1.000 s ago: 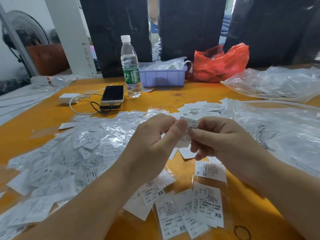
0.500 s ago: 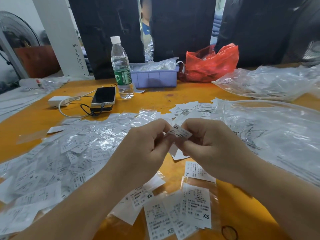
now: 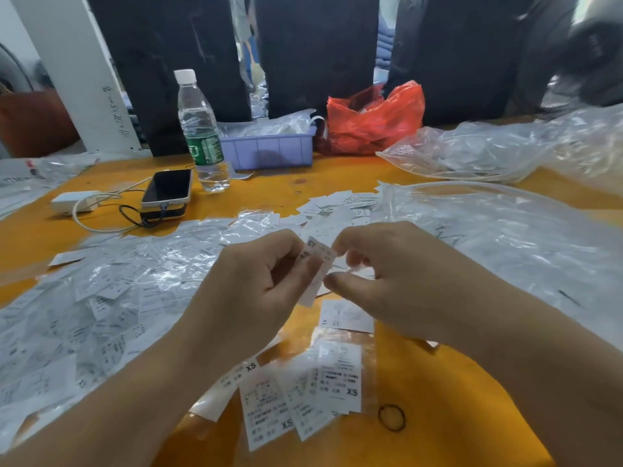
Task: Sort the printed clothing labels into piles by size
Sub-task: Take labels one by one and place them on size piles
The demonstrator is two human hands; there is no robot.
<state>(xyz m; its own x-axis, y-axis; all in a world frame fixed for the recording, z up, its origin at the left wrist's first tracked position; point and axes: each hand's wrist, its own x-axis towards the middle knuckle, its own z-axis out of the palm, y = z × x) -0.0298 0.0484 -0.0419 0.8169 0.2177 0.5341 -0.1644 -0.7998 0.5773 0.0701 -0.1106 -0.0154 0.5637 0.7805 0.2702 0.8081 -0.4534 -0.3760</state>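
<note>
Both hands meet over the middle of the orange table [image 3: 448, 392]. My left hand [image 3: 249, 291] and my right hand [image 3: 387, 274] pinch one white printed label [image 3: 317, 261] between them; it is held upright and reads XS at its top. A large heap of bagged white labels [image 3: 111, 298] spreads across the left side of the table. A small pile of XS labels [image 3: 303, 396] lies near the front edge below my hands. One more label [image 3: 347, 316] lies flat under my right wrist. More loose labels [image 3: 337, 202] sit behind my hands.
A water bottle [image 3: 200, 129], a phone [image 3: 167, 188] with cable and white charger [image 3: 74, 201] stand at back left. A purple bin [image 3: 273, 150] and a red plastic bag [image 3: 371, 119] are behind. Clear plastic bags [image 3: 499, 237] cover the right side. A black rubber band [image 3: 391, 416] lies near the front.
The label between my fingers has turned from lying crosswise to standing upright, and my right fingers have shifted their pinch on it. The view has drifted slightly; both hands stay in the same spot.
</note>
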